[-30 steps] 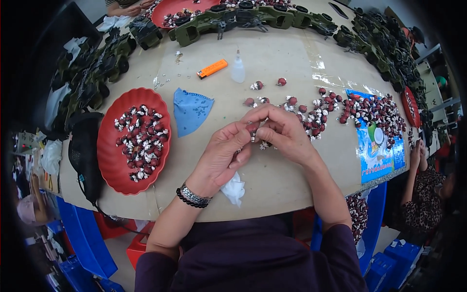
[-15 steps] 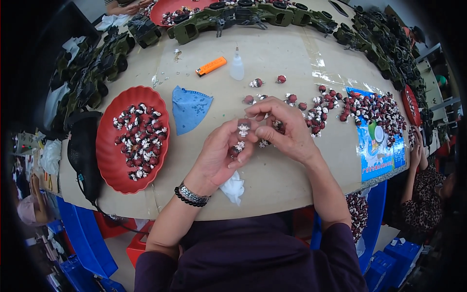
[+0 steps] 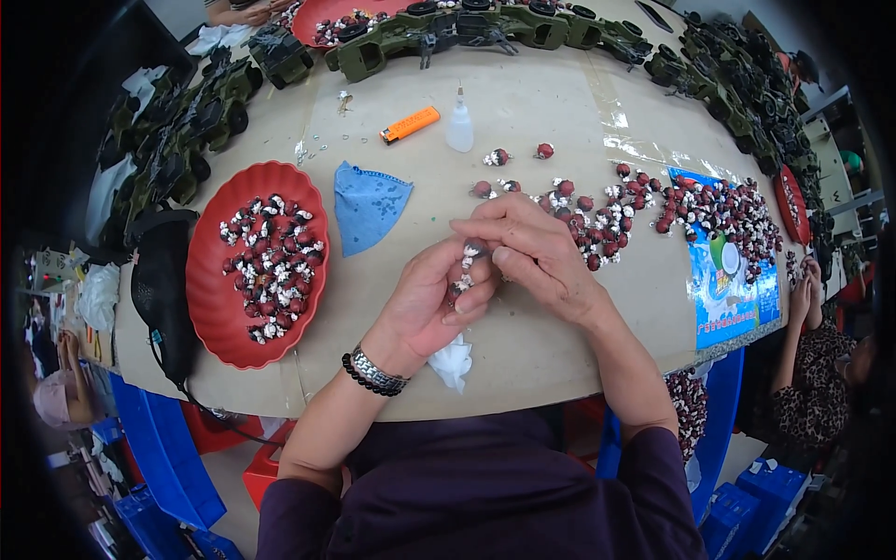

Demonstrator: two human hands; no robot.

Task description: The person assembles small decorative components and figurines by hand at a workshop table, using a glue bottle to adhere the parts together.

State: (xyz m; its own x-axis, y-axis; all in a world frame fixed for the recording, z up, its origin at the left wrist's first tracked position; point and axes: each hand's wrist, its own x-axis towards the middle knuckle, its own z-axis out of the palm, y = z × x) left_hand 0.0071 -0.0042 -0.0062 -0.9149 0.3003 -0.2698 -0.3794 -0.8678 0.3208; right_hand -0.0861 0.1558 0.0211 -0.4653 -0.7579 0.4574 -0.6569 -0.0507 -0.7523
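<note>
the left hand [image 3: 425, 289] grasps a small figurine [image 3: 474, 250] with a dark, round head between thumb and forefinger, above the tabletop [image 3: 523, 373] near its front edge; its lower fingers curl about a second figurine [image 3: 461, 284]; the right hand [image 3: 539, 259] is bent close over the first, its thumb tip at the head, though whether it grips anything i cannot tell.

just beyond the right hand, loose figurines [image 3: 607, 229] lie scattered, and the hand covers some of them; farther right a dense heap [image 3: 733, 210] partly covers a blue printed sheet [image 3: 709, 280]; to the left stands a red scalloped dish [image 3: 207, 280] with more figurines in it, and between dish and hands lies a blue cloth [image 3: 369, 210]; beyond these are an orange lighter [image 3: 411, 124] and a translucent nozzle bottle [image 3: 459, 129], upright; a white tissue [image 3: 452, 364] lies just below the left wrist; green model vehicles [image 3: 359, 61] line the far side, with a black pouch [image 3: 161, 299] at the left edge.

the right hand's fingertips and the lower part of the first figurine are hard to make out; the second is half hidden by fingers; a far red dish [image 3: 308, 23] and a co-worker's hands [image 3: 257, 14] are cut off at the top; the outer rim fades into black.
</note>
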